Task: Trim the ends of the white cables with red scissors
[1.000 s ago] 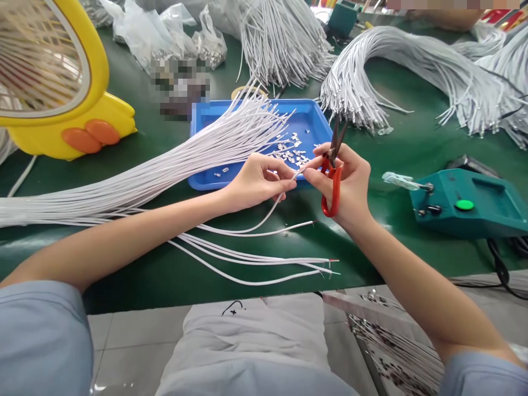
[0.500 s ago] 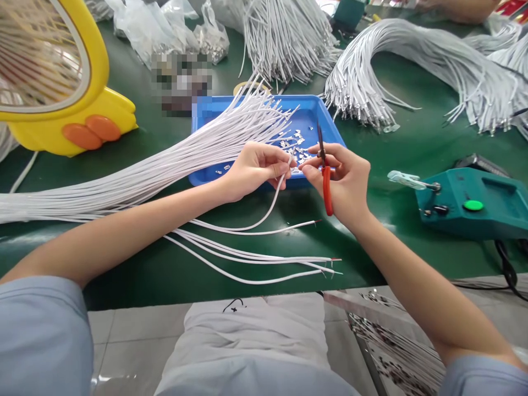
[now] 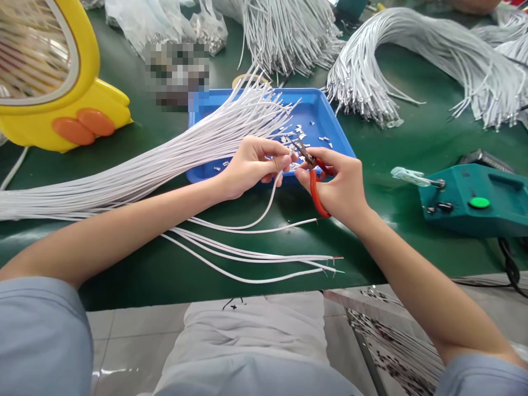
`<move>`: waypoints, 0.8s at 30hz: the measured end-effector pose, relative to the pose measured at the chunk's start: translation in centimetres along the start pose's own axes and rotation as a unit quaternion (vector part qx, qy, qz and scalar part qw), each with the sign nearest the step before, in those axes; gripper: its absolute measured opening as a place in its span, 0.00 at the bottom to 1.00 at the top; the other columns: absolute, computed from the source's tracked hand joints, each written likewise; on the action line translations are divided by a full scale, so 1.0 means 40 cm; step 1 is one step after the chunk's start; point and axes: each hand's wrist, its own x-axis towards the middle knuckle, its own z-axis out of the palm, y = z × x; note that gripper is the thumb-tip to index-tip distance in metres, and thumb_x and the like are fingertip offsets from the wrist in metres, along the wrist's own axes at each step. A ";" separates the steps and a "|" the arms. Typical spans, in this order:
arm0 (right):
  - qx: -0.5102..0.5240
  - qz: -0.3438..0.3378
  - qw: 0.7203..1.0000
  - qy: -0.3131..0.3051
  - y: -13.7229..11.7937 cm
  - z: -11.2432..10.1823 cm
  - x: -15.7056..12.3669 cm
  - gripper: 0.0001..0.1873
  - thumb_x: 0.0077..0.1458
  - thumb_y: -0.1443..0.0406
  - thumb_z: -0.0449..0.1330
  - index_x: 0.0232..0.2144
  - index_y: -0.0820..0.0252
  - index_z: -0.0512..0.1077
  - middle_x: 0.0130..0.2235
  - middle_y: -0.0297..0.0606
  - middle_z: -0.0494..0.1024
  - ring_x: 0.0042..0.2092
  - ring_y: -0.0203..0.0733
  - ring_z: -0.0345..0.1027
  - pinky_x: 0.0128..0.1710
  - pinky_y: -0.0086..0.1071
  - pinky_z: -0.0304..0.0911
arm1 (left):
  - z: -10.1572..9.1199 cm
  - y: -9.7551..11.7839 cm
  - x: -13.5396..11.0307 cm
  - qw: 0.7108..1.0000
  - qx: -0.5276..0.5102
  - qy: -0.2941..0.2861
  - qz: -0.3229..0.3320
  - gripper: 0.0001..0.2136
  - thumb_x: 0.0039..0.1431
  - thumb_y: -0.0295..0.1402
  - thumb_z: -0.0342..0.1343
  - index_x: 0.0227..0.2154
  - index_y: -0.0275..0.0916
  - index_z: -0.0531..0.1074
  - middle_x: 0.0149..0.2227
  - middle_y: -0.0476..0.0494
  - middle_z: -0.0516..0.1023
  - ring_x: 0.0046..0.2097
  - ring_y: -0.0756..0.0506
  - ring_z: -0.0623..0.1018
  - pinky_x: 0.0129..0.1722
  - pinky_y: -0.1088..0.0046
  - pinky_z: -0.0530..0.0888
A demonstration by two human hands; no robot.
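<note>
My left hand pinches a white cable close to its end, over the near edge of a blue tray. In my right hand is a pair of scissors with red handles. Its dark blades point up and left, close to the cable end at my left fingertips; whether they touch it I cannot tell. Behind my left hand a thick bundle of white cables lies across the tray. Small whitish pieces are scattered inside it. Several separate cables with stripped ends lie nearer me on the table.
A yellow fan stands at the left. On the right sits a green device with a bright green button. More cable bundles and plastic bags lie at the back of the green table.
The scissors have swung from upright to pointing left, their blades now near the cable end. My left hand keeps its pinch. The whole view has shifted slightly.
</note>
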 end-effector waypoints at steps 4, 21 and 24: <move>-0.026 -0.012 1.000 -0.006 0.002 0.000 -0.001 0.15 0.48 0.66 0.65 0.42 0.52 0.79 0.35 0.35 0.81 0.34 0.43 0.72 0.33 0.37 0.67 | 0.001 0.003 0.001 1.000 0.003 -0.008 -0.014 0.13 0.50 0.39 0.67 0.26 0.32 0.77 0.21 0.49 0.73 0.19 0.54 0.73 0.16 0.80 0.58; -0.064 -0.049 0.997 -0.005 0.009 0.006 -0.007 0.15 0.46 0.67 0.66 0.39 0.49 0.78 0.34 0.33 0.81 0.36 0.46 0.71 0.37 0.42 0.68 | -0.004 0.002 -0.001 0.999 0.029 -0.030 -0.008 0.07 0.55 0.32 0.62 0.26 0.33 0.78 0.19 0.50 0.69 0.18 0.56 0.68 0.16 0.79 0.57; -0.064 -0.048 0.997 -0.010 0.005 0.006 -0.008 0.15 0.46 0.67 0.66 0.38 0.48 0.78 0.34 0.33 0.81 0.36 0.46 0.71 0.38 0.42 0.68 | -0.004 0.003 -0.001 0.999 0.041 -0.030 -0.004 0.06 0.54 0.31 0.62 0.26 0.33 0.79 0.19 0.49 0.70 0.18 0.56 0.68 0.17 0.79 0.58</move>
